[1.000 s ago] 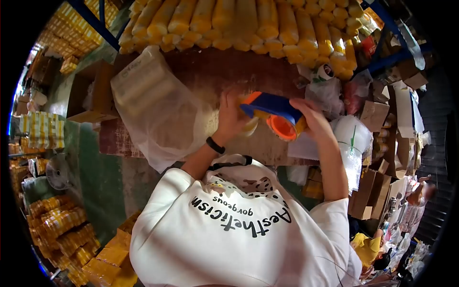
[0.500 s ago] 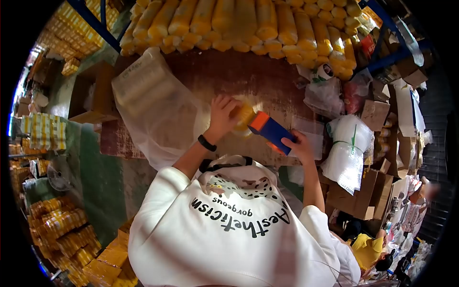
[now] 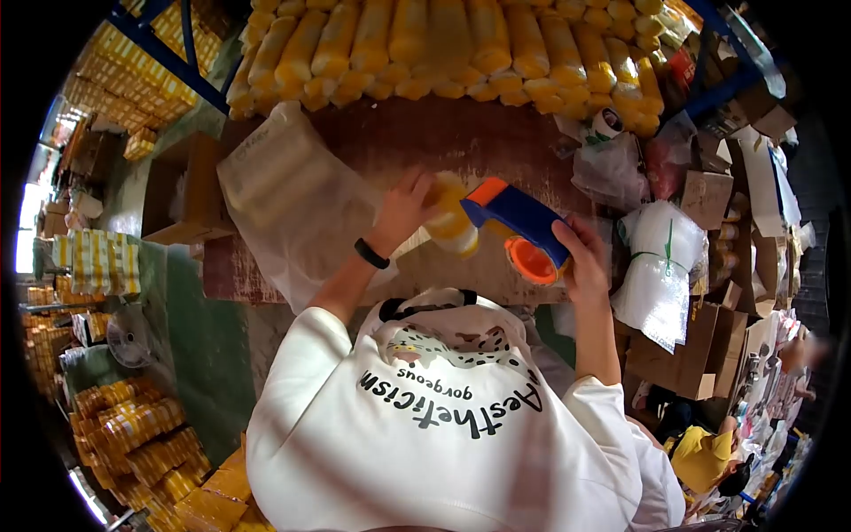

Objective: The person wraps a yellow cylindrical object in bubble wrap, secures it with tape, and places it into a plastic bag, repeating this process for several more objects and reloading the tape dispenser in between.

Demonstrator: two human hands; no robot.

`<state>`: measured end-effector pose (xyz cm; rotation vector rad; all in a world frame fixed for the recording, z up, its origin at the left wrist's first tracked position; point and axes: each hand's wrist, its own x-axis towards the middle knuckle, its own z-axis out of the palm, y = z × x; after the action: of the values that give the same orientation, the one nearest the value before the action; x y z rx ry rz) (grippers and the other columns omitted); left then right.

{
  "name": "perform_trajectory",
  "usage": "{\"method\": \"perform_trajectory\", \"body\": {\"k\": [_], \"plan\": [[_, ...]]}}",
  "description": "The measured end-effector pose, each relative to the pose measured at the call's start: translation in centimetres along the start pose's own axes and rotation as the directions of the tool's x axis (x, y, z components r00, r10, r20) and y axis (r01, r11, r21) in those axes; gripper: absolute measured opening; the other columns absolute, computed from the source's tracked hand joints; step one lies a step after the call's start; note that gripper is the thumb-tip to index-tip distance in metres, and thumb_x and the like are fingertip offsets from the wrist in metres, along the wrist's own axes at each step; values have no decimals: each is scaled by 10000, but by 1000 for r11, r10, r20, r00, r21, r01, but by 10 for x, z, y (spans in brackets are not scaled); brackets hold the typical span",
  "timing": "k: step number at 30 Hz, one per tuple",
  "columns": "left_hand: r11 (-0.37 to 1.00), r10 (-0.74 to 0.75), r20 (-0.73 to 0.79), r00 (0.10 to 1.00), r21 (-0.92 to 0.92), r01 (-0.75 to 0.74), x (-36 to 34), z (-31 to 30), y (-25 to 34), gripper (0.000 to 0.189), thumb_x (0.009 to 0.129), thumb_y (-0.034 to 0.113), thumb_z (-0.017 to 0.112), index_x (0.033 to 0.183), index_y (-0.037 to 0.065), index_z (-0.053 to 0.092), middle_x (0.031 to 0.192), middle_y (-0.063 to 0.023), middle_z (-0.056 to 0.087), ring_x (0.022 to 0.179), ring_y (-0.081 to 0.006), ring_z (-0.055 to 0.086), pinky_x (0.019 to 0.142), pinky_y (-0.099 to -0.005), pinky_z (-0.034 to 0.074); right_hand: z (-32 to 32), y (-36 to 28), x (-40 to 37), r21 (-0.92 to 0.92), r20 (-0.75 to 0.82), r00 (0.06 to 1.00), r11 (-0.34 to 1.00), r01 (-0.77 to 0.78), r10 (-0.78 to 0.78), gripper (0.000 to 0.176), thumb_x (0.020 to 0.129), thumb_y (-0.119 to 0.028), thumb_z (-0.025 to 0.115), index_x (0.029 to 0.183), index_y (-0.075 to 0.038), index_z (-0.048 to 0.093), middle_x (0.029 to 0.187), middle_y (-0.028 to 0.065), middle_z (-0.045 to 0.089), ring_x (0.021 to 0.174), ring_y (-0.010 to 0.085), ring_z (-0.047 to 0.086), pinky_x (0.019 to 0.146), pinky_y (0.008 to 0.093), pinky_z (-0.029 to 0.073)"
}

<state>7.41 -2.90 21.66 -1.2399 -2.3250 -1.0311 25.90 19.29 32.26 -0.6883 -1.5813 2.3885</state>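
Note:
My right hand (image 3: 582,257) grips a blue and orange tape dispenser (image 3: 523,211), its orange front end tilted up toward the left. An orange round hub shows beneath the dispenser's blue body. My left hand (image 3: 405,211), blurred by motion, has its fingers curled against a yellow and whitish roll (image 3: 454,229) over the table. The roll is just left of the dispenser's front end; its far side is partly covered by my fingers. Beside my left forearm lies a large translucent plastic bag (image 3: 297,213) with pale cylindrical contents.
Stacked yellow rolls (image 3: 417,44) line the back of the reddish-brown table (image 3: 381,124). A bundle of clear plastic wrap (image 3: 660,266) tied with green string stands at right, by cardboard boxes. An open carton (image 3: 188,199) sits at left. A person in yellow (image 3: 700,457) is at lower right.
The dispenser has turned and moved right, so its orange hub now shows. The roll by my left hand has tilted, showing more of its side, and my left hand has shifted slightly.

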Motion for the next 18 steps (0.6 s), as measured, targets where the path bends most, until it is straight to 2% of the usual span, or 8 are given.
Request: {"method": "perform_trajectory", "body": {"k": [2,5,8,11,14,17,18], "plan": [[964,236,47,971,116,-240,0,-5,-7,294,624,64,680,899,71,574,958,-75,603,862,-265,611,692,-350,535,-3,4,3,78,-18,999,996,-32,34,128,873,-156,670,842,-39,628,792,34,653,699,100,623,639,223,498],[855,507,38,861,104,-508,4,-8,-22,230,689,36,658,890,75,555,932,-92,592,826,-287,594,722,-366,510,1,5,7,200,-70,990,974,-110,126,127,889,-148,641,910,-22,639,872,55,666,766,129,638,694,252,511],[860,508,120,853,-4,-511,12,-8,-42,177,731,85,667,878,92,569,936,-73,618,814,-278,607,733,-372,512,-1,7,14,239,-47,987,961,-139,154,157,901,-149,621,958,-5,641,926,78,676,810,149,648,724,274,522],[860,494,101,863,85,-502,20,-6,-44,156,762,154,686,869,101,586,944,-67,636,826,-268,620,713,-369,519,1,5,16,252,-6,993,962,-109,114,172,907,-154,613,973,2,638,937,87,678,812,156,651,726,280,527],[884,451,142,881,68,-463,25,-7,-50,174,782,212,703,885,111,607,960,-69,645,849,-257,631,697,-357,523,14,-2,14,299,-26,992,948,-107,120,173,914,-160,604,979,-1,633,936,84,676,807,157,652,707,279,532],[812,560,71,825,149,-564,32,-6,-62,212,787,242,713,920,109,617,962,-75,651,847,-260,638,709,-342,528,26,-6,16,328,-30,991,938,-114,131,174,921,-165,594,994,-10,624,929,76,672,815,159,655,686,278,540],[814,563,71,823,124,-568,32,-5,-67,233,780,256,721,925,106,618,966,-78,652,847,-265,639,718,-345,529,28,-7,17,330,-26,991,937,-116,132,174,924,-167,590,1000,-14,621,926,73,670,819,159,655,679,277,543]]}}
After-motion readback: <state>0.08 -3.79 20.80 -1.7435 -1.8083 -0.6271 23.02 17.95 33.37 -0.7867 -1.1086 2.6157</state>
